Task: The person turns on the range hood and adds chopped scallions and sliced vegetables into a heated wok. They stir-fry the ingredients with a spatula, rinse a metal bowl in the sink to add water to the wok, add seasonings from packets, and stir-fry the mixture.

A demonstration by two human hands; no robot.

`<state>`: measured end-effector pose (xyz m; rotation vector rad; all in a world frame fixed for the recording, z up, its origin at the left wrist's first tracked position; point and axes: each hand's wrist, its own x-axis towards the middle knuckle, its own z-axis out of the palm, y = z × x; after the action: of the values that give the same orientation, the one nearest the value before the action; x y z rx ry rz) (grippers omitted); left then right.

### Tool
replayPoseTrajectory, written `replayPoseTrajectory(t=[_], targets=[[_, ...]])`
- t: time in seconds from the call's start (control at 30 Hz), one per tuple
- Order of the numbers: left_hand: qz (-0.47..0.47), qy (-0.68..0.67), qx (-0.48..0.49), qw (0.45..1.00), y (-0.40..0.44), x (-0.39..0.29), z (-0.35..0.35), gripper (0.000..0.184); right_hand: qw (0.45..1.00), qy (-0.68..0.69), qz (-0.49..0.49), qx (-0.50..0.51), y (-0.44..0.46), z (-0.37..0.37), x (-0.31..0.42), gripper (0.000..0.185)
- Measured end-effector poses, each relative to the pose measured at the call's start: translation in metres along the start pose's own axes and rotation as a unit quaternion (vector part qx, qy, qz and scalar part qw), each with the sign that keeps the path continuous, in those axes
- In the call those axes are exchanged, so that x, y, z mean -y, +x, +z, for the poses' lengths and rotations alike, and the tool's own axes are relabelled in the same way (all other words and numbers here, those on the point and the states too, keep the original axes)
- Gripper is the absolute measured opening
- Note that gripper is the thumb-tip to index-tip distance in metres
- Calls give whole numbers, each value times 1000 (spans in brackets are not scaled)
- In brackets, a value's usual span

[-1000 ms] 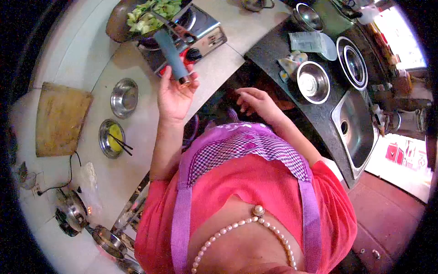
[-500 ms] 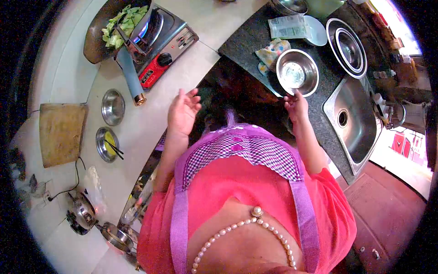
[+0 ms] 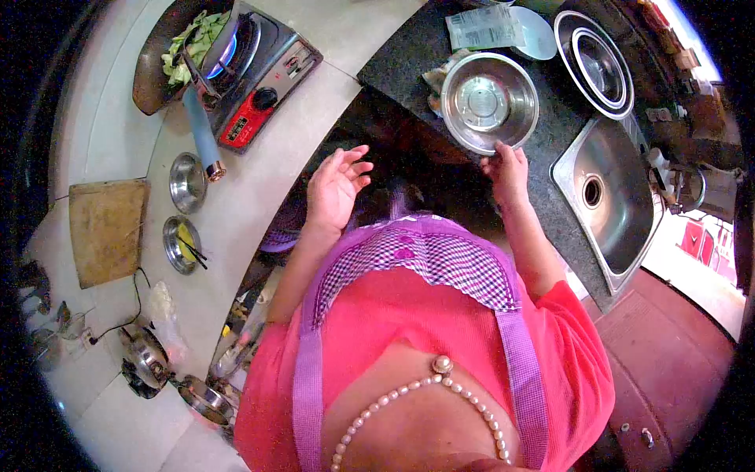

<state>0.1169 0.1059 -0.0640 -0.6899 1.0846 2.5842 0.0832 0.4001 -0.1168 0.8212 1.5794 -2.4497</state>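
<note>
My right hand (image 3: 507, 171) grips the near rim of a round stainless steel bowl (image 3: 519, 98) between thumb and fingers. The bowl is over the dark counter, and its shiny inside faces up. Just behind it, a patterned cloth (image 3: 434, 79) is partly hidden. My left hand (image 3: 336, 187) is raised in front of the apron, palm turned inward and fingers apart, touching nothing. A wok (image 3: 148, 82) with cut green leaves (image 3: 193, 43) stands at the upper left, its blue-grey handle (image 3: 202, 130) pointing toward me.
A gas stove (image 3: 271, 79) burns with a blue flame beside the wok. Small metal dishes (image 3: 189, 182), one with chopsticks (image 3: 193, 252), and a cutting board (image 3: 108, 232) lie on the left. Right are a sink (image 3: 617, 200), nested basins (image 3: 560, 47) and a plastic packet (image 3: 484, 30).
The steel bowl looks larger and has moved slightly left and up in the view, lifted by my right hand. My left hand has shifted a little right. The whole view has shifted slightly.
</note>
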Motion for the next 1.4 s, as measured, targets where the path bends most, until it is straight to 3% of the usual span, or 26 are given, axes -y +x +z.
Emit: replayPoseTrajectory(t=[0.07, 0.17, 0.23, 0.3, 0.33, 0.37, 0.43, 0.5, 0.67, 0.7, 0.77, 0.8, 0.83, 0.9, 0.97, 1.03, 1.1, 1.17, 1.23, 1.3, 1.33, 1.4], targets=[[-17, 17, 28, 999, 5, 3, 3, 23, 1000, -15, -17, -10, -7, 3, 1, 14], [4, 167, 95, 981, 21, 8, 4, 27, 999, -21, -43, 0, -18, -4, -6, 14], [45, 357, 76, 930, 22, 4, 39, 29, 998, -34, -47, -17, -34, -2, 6, 14], [282, 479, 159, 816, 34, 17, 56, 26, 997, -43, -45, -49, -55, -8, 5, 14], [417, 506, 179, 733, 40, 22, 73, 23, 996, -50, -46, -63, -60, -13, 6, 14], [493, 536, 195, 656, 40, 25, 92, 23, 994, -60, -47, -73, -65, -20, 10, 15], [521, 555, 238, 603, 43, 38, 128, 21, 993, -61, -42, -89, -72, -32, 14, 16], [511, 538, 278, 610, 42, 55, 156, 25, 993, -60, -41, -94, -81, -42, 21, 12], [559, 589, 262, 521, 53, 93, 199, 18, 995, -24, -39, -94, -86, -99, 44, 14], [544, 606, 232, 532, 59, 106, 207, 36, 994, -21, -31, -101, -85, -117, 49, 14], [478, 555, 232, 640, 72, 144, 221, 59, 995, -35, -40, -81, -80, -160, 61, 15], [247, 551, 262, 753, 64, 155, 241, 71, 996, -46, -40, -63, -75, -184, 71, 16], [104, 441, 309, 836, 70, 177, 252, 69, 997, -56, -39, -44, -71, -204, 83, 17], [21, 348, 306, 886, 84, 230, 275, 65, 993, -115, -18, -19, -61, -254, 113, 22], [63, 407, 269, 871, 91, 271, 299, 61, 991, -125, -33, -36, -37, -317, 145, 28], [88, 443, 245, 858, 107, 313, 318, 59, 965, -139, -148, -164, -5, -387, 173, 29], [95, 466, 229, 849, 123, 353, 327, 57, 953, -153, -219, -140, 28, -446, 209, 32], [31, 483, 198, 852, 86, 349, 369, 54, 947, -168, -248, -117, 53, -467, 245, 32], [34, 520, 215, 826, 101, 383, 372, 54, 897, -277, -326, -109, 65, -470, 278, 31], [26, 532, 204, 821, 83, 387, 392, 50, 835, -415, -265, -247, 82, -496, 301, 33], [21, 522, 205, 828, 75, 389, 401, 49, 896, -264, -237, -267, 58, -464, 311, 37], [-30, 471, 200, 859, 71, 400, 411, 47, 757, -520, -270, -288, 67, -485, 316, 37]])
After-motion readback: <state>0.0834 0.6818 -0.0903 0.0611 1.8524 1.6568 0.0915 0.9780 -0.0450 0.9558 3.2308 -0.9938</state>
